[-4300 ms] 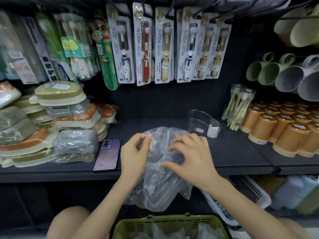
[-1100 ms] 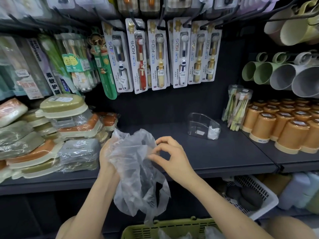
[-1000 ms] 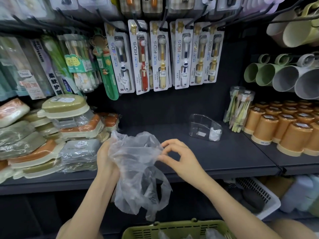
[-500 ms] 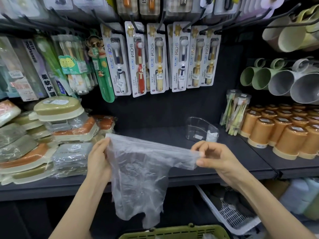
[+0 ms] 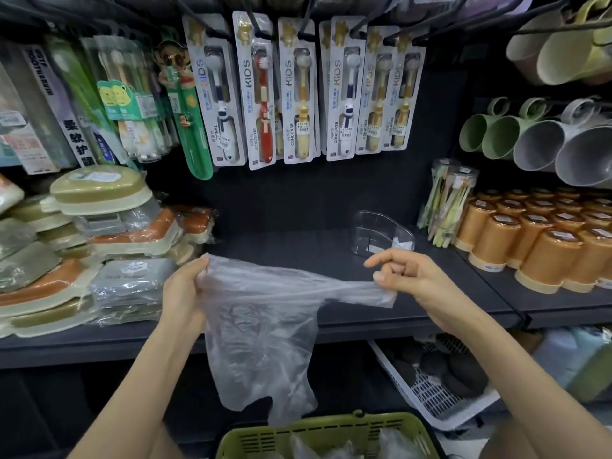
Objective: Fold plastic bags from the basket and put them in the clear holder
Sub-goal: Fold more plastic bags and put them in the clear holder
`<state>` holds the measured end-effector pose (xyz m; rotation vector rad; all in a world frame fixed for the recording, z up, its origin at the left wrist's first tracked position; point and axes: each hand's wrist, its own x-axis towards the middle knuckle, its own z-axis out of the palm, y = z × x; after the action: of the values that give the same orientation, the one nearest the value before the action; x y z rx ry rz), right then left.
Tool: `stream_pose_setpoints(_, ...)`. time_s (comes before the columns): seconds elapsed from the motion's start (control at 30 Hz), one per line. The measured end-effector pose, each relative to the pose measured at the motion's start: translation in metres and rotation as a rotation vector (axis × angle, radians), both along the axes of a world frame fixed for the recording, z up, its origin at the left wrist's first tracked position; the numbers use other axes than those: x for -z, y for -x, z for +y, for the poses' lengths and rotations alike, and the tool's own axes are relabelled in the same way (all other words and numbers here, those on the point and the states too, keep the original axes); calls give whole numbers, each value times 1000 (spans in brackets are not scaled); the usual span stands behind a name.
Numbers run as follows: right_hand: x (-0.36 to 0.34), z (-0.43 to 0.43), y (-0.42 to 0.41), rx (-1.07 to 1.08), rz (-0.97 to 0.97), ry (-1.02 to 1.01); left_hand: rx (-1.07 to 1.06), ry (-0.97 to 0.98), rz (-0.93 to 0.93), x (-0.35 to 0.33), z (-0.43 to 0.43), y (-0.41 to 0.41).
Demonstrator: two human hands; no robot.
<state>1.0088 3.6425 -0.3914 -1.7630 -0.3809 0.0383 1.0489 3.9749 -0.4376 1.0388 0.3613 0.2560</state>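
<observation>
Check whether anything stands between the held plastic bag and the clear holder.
Nothing visible does. The plastic bag hangs stretched between left hand and right hand; only bare dark shelf lies between it and the clear holder, which stands just beyond the right hand.

"KIDS", "CONDENSE" on hanging toothbrush packs (image 5: 261,91)
</observation>
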Motion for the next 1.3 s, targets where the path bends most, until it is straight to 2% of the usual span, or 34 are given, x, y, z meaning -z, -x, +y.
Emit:
stream_pose_setpoints(0.37,5,-30,-9,-69,82,40,-43,-55,29,-4,-9,-11)
stream_pose_setpoints(0.47,7,-35,-16,-16,114,-6,-55,-67,40,-5,-12,-16)
stream_pose_setpoints(0.63,10,-42,-32,72,112,28,-58,-153,-12,-2,-22,-24)
stream_pose_setpoints(0.77,11,-39,-55,295,95,-117,-122,-281,37,2,-33,-49)
stream_pose_setpoints(0.87,17,-24,-58,411,-14,21,-158,-332,146,8,-44,-80)
stream_pose_setpoints(1.0,43,13,-38,206,49,348,-157,-256,317,11,-57,-112)
stream_pose_setpoints(1.07,60,28,-31,111,123,486,-31,-63,296,8,-61,-117)
stream_pose_setpoints(1.13,75,41,-32,101,185,453,147,139,258,6,-57,-114)
stream_pose_setpoints(1.2,86,52,-36,163,198,354,259,214,267,10,-46,-112)
stream_pose_setpoints(1.23,87,57,-38,200,195,284,291,181,292,12,-40,-109)
stream_pose_setpoints(1.3,89,63,-43,273,234,133,268,-63,410,18,-32,-92)
